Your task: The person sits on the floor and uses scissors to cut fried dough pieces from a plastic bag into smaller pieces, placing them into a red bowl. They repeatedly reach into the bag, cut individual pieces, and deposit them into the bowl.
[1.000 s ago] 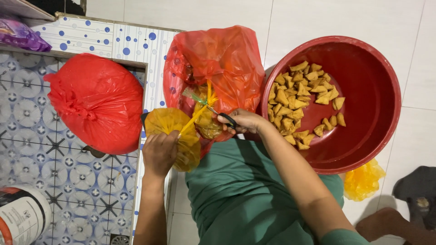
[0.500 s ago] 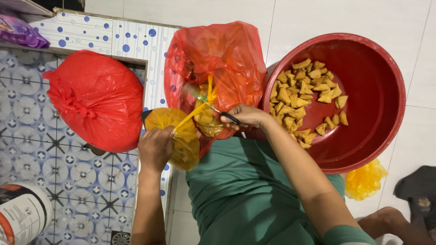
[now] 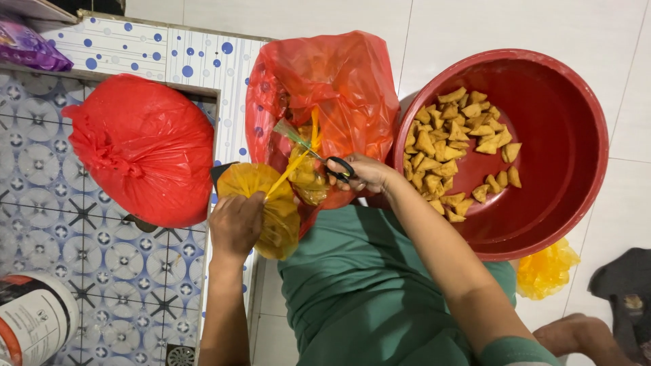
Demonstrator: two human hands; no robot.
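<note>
My left hand (image 3: 235, 224) grips a small yellow plastic bag (image 3: 278, 217) filled with fried snacks, its twisted neck stretched up to the right. My right hand (image 3: 363, 174) holds black-handled scissors (image 3: 324, 160), blades pointing left at the bag's stretched neck. Just behind stands an open red plastic bag (image 3: 325, 88) with more yellow packets inside. A big red basin (image 3: 563, 142) at the right holds several loose golden triangular snacks (image 3: 461, 149).
A tied, full red bag (image 3: 146, 149) lies on the patterned tile floor at the left. A white container (image 3: 34, 325) sits at bottom left, a purple packet (image 3: 27, 47) at top left. Yellow bags (image 3: 546, 271) lie under the basin. My green-clad lap (image 3: 359, 291) fills the bottom centre.
The yellow bag's neck is pulled slightly further, and the scissors have shifted a little along it. Hands stay almost in the same place.
</note>
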